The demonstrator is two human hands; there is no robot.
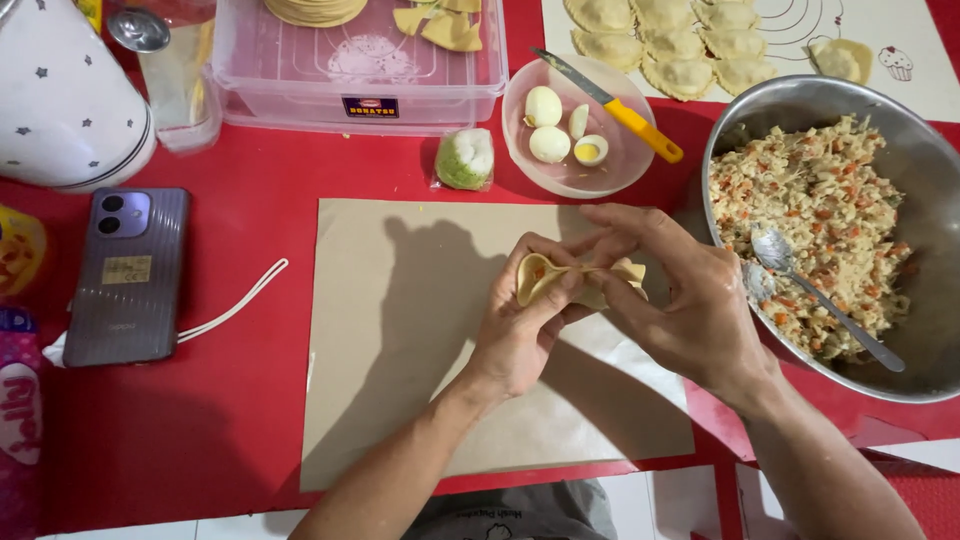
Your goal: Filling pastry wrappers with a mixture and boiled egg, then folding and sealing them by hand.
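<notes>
Both hands on one folded pastry (560, 275), held over the brown paper (400, 330) mid-table. Left hand (520, 325) cups it from below, grip clenched on the dough. Right hand (690, 300) pinches its top seam, thumb and fingers closed. Steel bowl (925, 170) of filling with spoon (815, 295) at right edge. Phone (128, 275) near left edge.

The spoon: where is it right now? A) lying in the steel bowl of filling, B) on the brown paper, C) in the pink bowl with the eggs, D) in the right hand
A: the spoon lies in the steel bowl on the filling, while both hands pinch the folded dough wrapper.
</notes>
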